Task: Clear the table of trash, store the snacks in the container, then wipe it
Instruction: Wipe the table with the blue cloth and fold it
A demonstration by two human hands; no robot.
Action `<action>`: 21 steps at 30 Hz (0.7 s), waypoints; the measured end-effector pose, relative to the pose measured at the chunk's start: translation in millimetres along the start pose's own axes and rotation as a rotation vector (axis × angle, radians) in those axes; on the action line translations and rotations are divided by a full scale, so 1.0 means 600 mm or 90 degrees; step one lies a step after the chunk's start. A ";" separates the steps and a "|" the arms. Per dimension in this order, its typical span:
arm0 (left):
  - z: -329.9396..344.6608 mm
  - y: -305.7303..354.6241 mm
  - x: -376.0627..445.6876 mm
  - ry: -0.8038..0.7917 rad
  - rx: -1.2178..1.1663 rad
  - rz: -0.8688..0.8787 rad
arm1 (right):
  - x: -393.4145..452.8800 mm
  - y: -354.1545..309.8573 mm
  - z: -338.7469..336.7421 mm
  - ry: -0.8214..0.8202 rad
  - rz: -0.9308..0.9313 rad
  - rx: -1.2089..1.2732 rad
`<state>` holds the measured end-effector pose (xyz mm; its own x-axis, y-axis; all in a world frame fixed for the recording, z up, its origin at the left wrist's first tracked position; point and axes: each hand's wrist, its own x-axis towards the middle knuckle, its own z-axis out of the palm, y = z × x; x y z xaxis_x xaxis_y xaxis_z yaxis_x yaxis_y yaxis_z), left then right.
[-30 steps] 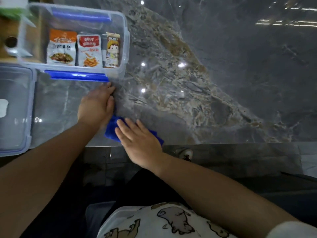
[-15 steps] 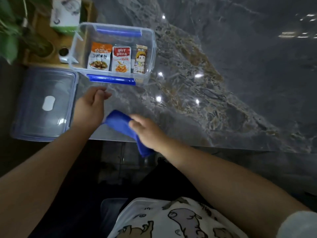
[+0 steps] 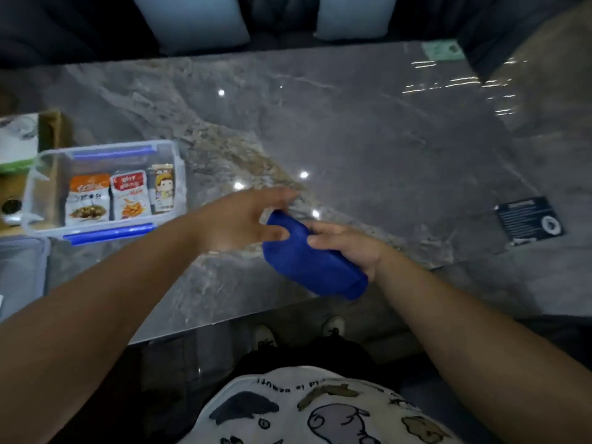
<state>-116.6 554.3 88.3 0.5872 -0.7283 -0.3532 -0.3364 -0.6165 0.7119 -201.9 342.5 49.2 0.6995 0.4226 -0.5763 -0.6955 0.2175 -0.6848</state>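
A folded blue cloth (image 3: 312, 262) is held above the near part of the grey marble table (image 3: 368, 129). My right hand (image 3: 347, 246) grips its right side from above. My left hand (image 3: 238, 219) touches its left end, fingers spread, thumb against the cloth. At the left stands a clear plastic container (image 3: 105, 229) with blue clips. Inside it stand three snack packets: an orange one (image 3: 86, 200), a red one (image 3: 130, 195) and a small one with a cartoon figure (image 3: 163, 189).
The container's clear lid (image 3: 22, 277) lies at the left edge near me. A wooden tray (image 3: 53, 129) with a white box sits behind the container. A dark card (image 3: 528, 221) lies at the table's right. Pale cushions (image 3: 198, 20) line the far side.
The cloth has come up off the table edge and moved right and forward, held between both hands. The view has lifted to show the whole table.
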 end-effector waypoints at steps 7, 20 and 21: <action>0.038 0.113 0.112 -0.093 0.021 0.057 | -0.099 -0.023 -0.126 0.020 0.007 -0.145; 0.212 0.260 0.326 0.057 -0.139 -0.116 | -0.206 -0.106 -0.464 0.028 -0.007 -0.645; 0.225 0.274 0.342 0.069 -0.170 -0.132 | -0.218 -0.122 -0.485 0.006 -0.005 -0.629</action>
<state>-150.8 263.2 51.0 0.7028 -0.5503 -0.4509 -0.0049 -0.6375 0.7704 -194.7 15.4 44.5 0.7074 0.4169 -0.5708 -0.2445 -0.6134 -0.7510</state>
